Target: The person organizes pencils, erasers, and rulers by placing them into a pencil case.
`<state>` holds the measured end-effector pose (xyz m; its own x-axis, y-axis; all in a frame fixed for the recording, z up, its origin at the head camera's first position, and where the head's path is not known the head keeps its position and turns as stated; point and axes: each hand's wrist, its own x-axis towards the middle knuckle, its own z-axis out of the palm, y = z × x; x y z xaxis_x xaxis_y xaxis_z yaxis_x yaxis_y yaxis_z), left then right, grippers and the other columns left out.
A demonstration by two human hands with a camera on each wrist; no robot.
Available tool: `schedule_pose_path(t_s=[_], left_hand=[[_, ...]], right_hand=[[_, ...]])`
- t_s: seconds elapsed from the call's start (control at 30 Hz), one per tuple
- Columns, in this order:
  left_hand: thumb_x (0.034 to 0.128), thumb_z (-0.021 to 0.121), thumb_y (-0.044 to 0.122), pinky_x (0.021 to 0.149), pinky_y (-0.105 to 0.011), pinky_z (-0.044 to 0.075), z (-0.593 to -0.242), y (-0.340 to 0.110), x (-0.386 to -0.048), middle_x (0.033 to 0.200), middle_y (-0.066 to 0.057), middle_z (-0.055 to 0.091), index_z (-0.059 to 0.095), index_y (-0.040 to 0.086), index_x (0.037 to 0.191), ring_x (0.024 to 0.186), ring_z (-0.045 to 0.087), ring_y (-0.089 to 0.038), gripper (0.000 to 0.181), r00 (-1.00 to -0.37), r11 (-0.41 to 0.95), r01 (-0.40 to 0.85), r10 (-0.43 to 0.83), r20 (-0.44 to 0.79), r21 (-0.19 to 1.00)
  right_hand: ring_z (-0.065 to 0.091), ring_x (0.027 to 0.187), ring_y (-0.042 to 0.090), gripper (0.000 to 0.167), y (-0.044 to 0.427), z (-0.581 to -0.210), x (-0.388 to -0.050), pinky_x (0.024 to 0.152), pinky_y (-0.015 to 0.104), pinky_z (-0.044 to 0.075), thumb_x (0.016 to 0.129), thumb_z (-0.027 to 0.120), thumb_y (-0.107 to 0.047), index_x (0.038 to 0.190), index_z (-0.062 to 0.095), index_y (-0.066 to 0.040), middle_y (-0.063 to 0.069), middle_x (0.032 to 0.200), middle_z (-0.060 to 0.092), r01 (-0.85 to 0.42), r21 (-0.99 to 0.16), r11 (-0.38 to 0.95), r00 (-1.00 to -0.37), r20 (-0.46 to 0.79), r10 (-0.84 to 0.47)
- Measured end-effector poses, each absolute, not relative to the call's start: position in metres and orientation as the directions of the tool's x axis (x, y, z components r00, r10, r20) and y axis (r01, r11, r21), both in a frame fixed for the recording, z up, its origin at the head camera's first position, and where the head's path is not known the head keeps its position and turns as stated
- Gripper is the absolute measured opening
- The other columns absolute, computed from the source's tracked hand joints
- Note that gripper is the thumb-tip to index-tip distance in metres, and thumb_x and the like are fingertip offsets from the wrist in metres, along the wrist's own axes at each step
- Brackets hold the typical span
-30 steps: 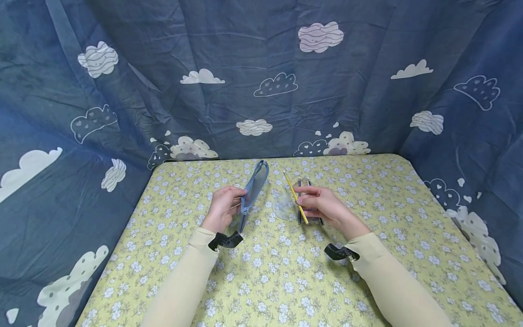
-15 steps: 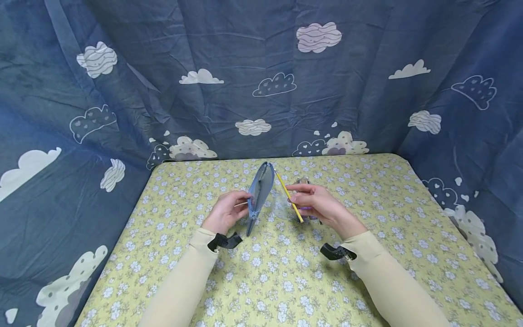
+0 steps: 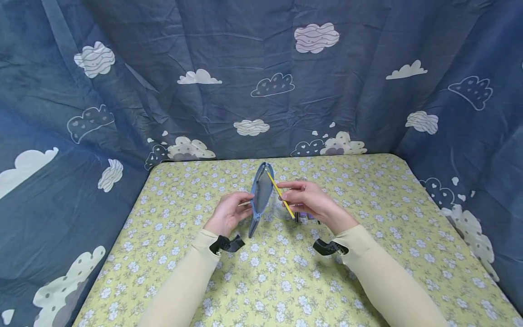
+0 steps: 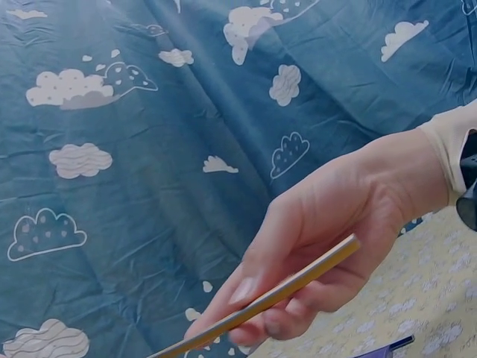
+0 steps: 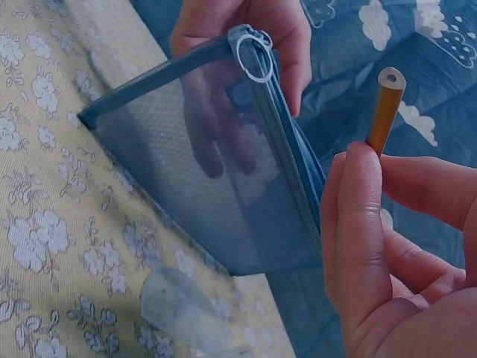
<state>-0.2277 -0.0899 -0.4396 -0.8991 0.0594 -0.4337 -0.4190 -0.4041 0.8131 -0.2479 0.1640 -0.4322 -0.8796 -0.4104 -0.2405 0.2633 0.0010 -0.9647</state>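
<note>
My left hand (image 3: 229, 212) grips a blue see-through mesh zip pouch (image 3: 263, 193) by its side, above the table. The pouch stands upright with its zipped edge parted. In the right wrist view, the left fingers show through the mesh (image 5: 156, 142), near a pale ring-shaped zipper pull (image 5: 253, 61). My right hand (image 3: 310, 200) pinches a yellow pencil (image 3: 288, 209) between thumb and fingers. The pencil slants, its far tip at the pouch's opening; whether the tip is inside, I cannot tell. Its blunt end (image 5: 389, 89) faces the right wrist camera.
Behind and below the right hand, dark-edged and purple items (image 3: 303, 215) lie partly hidden on the flowered yellow tablecloth (image 3: 261, 281). A clear rounded object (image 5: 175, 302) lies beneath the pouch. Blue cloud-print curtains (image 3: 245, 104) surround the table.
The right hand has moved left with the pencil, bringing its tip to the pouch's opening. The left hand has shifted slightly right, and the pouch has turned to show more of its opening.
</note>
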Motion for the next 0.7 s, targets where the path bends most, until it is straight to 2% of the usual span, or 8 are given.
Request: schedule_pose_path(t_s=[0.17,0.33,0.53,0.7], left_hand=[[0.0906,0.071,0.008,0.096,-0.048,0.049,-0.439,-0.085,-0.225,0.099,-0.011,0.065,0.065,0.005,0.096,0.117,0.058,-0.036,0.009,-0.905,-0.399,-0.412,0.074,-0.420,0.819],[0.0920,0.068,0.009,0.101,-0.056,0.043,-0.439,-0.084,-0.222,0.102,-0.012,0.065,0.064,0.005,0.096,0.129,0.049,-0.041,0.007,-0.913,-0.410,-0.398,0.086,-0.400,0.821],[0.0924,0.067,0.009,0.105,-0.058,0.038,-0.438,-0.084,-0.220,0.130,-0.022,0.055,0.063,0.004,0.101,0.129,0.048,-0.039,0.011,-0.918,-0.448,-0.379,0.071,-0.390,0.810],[0.0905,0.068,0.009,0.103,-0.055,0.032,-0.438,-0.083,-0.217,0.123,-0.015,0.058,0.062,0.007,0.096,0.125,0.049,-0.036,0.009,-0.910,-0.439,-0.397,0.077,-0.407,0.806]], right_hand=[[0.071,0.093,0.023,0.048,0.156,-0.431,-0.252,0.071,0.029,0.059,0.096,0.068,-0.007,0.142,0.056,-0.009,0.027,0.124,0.062,0.283,-0.958,-0.034,-0.860,-0.238,-0.451],[0.071,0.095,0.024,0.048,0.150,-0.434,-0.255,0.072,0.029,0.059,0.097,0.066,-0.004,0.143,0.055,-0.006,0.022,0.118,0.068,0.322,-0.944,-0.070,-0.847,-0.254,-0.466],[0.072,0.095,0.025,0.045,0.149,-0.437,-0.256,0.070,0.027,0.059,0.096,0.067,-0.004,0.140,0.057,-0.003,0.024,0.116,0.068,0.337,-0.938,-0.078,-0.857,-0.272,-0.437],[0.072,0.094,0.025,0.046,0.147,-0.439,-0.257,0.072,0.027,0.059,0.096,0.067,-0.003,0.140,0.057,-0.002,0.026,0.117,0.067,0.343,-0.937,-0.062,-0.859,-0.286,-0.424]])
